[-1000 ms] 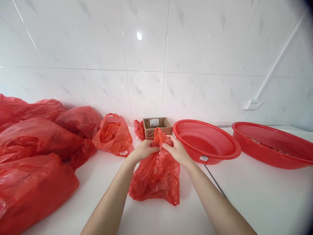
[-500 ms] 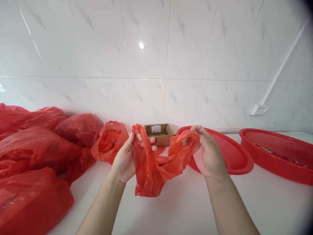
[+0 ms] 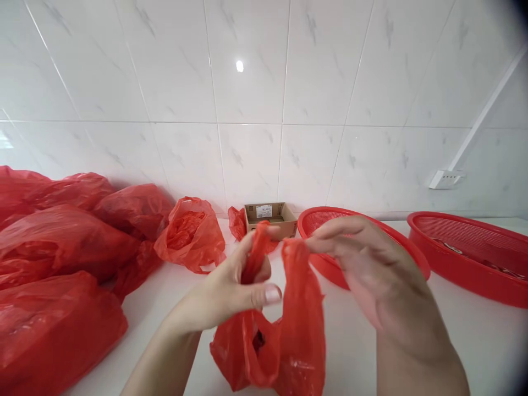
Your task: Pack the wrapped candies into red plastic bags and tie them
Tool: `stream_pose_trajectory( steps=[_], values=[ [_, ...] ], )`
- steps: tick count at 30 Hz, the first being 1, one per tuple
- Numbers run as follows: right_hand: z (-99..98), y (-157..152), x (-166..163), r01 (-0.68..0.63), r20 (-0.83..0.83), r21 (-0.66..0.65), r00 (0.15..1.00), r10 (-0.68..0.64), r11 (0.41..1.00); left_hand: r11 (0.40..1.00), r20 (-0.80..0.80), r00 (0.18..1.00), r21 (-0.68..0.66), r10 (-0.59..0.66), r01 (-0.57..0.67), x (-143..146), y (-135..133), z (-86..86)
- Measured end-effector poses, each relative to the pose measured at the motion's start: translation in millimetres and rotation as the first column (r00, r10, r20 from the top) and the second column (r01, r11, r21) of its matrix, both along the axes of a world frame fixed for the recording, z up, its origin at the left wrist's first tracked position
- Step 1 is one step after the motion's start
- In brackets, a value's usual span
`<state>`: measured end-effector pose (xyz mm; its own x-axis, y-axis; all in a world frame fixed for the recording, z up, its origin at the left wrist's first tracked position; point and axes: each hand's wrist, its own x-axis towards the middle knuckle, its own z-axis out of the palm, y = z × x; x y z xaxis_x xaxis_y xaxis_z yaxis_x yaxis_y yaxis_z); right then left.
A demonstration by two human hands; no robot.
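I hold a small red plastic bag up over the white counter, close to the camera. My left hand is closed round one handle of the bag, thumb across the front. My right hand pinches the other handle at its fingertips; it is blurred by motion. The bag's body hangs below both hands and its mouth is slightly parted between the two handles.
Several full red bags are heaped at the left, with an open one beside them. A small cardboard box stands by the tiled wall. Two red mesh baskets, one behind my hands and one at the right, sit on the counter.
My hands have come back together and nearer to the camera, lifting the bag's handles. The bag, stretched wide half a second ago, now hangs lower between them.
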<state>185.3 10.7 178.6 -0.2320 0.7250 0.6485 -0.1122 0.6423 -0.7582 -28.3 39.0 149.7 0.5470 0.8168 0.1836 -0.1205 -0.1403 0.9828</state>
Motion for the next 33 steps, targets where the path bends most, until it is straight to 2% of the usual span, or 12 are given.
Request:
stream_pose_trajectory(
  steps=[2,4,6,8,11,15,20,24,26,29,31,33],
  values=[
    [-0.2,-8,-9,-0.104,0.193,-0.014,0.976,0.105,0.994,0.991,-0.105,0.986,0.028,-0.126,0.13,5,-8,3.7],
    [-1.8,-10,-17,-0.166,0.293,-0.056,0.94,0.175,0.985,0.986,-0.188,0.971,0.042,-0.149,0.159,10,-12,6.3],
    [-4.8,-6,-22,-0.135,0.315,-0.043,0.938,0.142,0.99,0.991,-0.229,0.967,0.04,-0.112,0.124,14,-12,6.1],
    [-8.8,2,-24,-0.036,0.304,-0.013,0.952,0.039,0.999,0.997,-0.229,0.97,0.014,-0.077,0.082,16,-9,3.1],
    [-14.6,17,-23,0.093,0.256,-0.022,0.963,-0.084,0.995,0.996,-0.159,0.986,-0.081,-0.056,0.043,15,-3,-3.1],
    [-19.1,29,-21,0.095,0.303,-0.128,0.952,-0.052,0.987,0.973,0.051,0.998,-0.23,-0.024,0.035,8,4,-6.5],
    [-22.5,36,-26,0.106,0.285,-0.147,0.957,-0.061,0.983,0.971,0.113,0.994,-0.24,0.008,0.02,8,7,-5.1],
    [-21.2,30,-30,0.207,0.161,-0.059,0.967,-0.196,0.976,0.969,0.125,0.988,-0.241,0.09,-0.058,13,9,-5.3],
    [-17.7,21,-29,0.241,0.134,0.012,0.961,-0.24,0.97,0.972,0.161,0.982,-0.224,0.103,-0.065,12,11,-5.3],
    [-11.7,7,-25,0.115,0.262,0.09,0.956,-0.135,0.989,0.988,0.166,0.983,-0.141,0.08,-0.056,6,14,-4.3],
    [-10.2,6,-22,0.032,0.318,0.097,0.946,-0.061,0.995,0.996,0.111,0.991,-0.047,0.075,-0.07,1,14,-2.9],
    [-13.1,13,-22,0.05,0.254,0.082,0.965,-0.07,0.995,0.995,0.005,0.996,0.05,0.088,-0.088,0,13,-1.4]
  ],
)
